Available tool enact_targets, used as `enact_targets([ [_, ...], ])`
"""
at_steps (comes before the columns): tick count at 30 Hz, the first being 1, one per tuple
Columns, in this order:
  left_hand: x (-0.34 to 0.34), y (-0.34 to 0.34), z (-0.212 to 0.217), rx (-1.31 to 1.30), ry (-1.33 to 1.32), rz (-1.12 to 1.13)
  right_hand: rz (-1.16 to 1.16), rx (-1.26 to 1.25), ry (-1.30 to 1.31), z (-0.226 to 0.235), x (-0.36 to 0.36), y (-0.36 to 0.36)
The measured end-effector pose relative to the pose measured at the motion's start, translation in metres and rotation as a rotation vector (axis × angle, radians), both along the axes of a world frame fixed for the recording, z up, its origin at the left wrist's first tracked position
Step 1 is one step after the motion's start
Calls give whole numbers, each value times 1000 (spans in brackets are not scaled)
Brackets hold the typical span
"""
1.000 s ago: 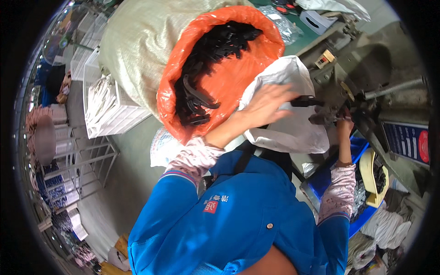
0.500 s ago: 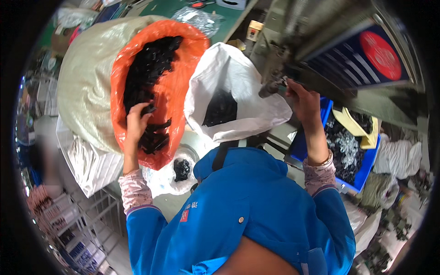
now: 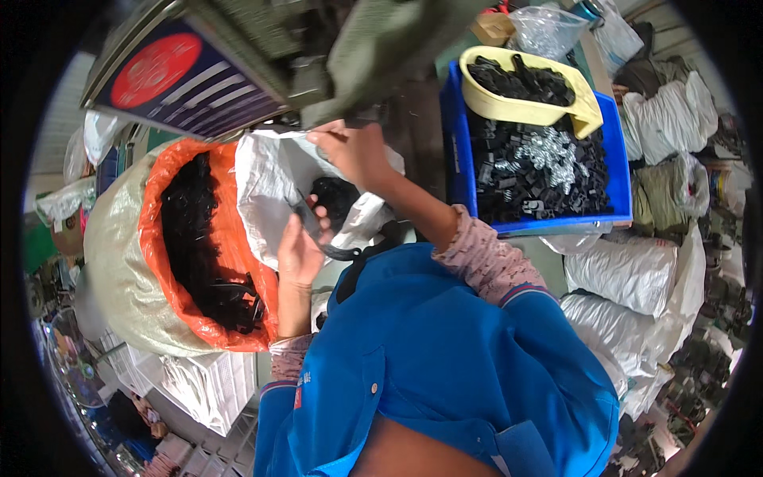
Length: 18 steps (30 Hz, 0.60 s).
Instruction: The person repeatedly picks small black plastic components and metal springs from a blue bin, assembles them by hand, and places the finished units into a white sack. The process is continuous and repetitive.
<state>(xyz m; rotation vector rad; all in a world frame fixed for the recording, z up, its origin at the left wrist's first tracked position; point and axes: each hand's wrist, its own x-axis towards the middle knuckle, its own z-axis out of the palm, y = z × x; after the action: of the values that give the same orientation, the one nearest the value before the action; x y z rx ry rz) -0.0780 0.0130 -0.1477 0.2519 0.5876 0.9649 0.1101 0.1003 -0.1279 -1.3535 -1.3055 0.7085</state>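
Observation:
My left hand (image 3: 299,253) is over the near edge of the white woven bag (image 3: 258,179), its fingers closed round a dark, narrow plastic piece (image 3: 305,213). Motion blur hides that piece's exact shape. Close by the fingertips, a black curved end (image 3: 343,254) shows, and I cannot tell if it belongs to the same piece. My right hand (image 3: 354,153) is raised at the white bag's far rim, just under the machine (image 3: 306,83). Its fingers are pinched together, and what they hold, if anything, is hidden. Black parts (image 3: 335,199) lie inside the white bag.
To the left stands an orange-lined sack (image 3: 151,230) with black plastic pieces (image 3: 191,215). On the right, a blue bin (image 3: 463,159) holds small black and clear parts, with a yellow scoop (image 3: 586,111) of black parts on top. White sacks (image 3: 624,266) are stacked beyond.
The view has swung to the right, bringing the blue bin fully in. My left hand has left the orange-lined sack and come to the white bag with a dark piece. My right hand remains raised near the machine.

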Motion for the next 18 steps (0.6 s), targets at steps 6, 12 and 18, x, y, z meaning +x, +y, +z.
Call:
enact_targets([
  [6, 71, -10, 117, 726, 781, -399, 0, 319, -306, -13, 61, -38],
  [12, 139, -35, 252, 658, 110, -653, -55, 58, -256, 7, 144, -173],
  [18, 168, -56, 265, 436, -122, -668, -325, -76, -408, 0, 206, -232],
])
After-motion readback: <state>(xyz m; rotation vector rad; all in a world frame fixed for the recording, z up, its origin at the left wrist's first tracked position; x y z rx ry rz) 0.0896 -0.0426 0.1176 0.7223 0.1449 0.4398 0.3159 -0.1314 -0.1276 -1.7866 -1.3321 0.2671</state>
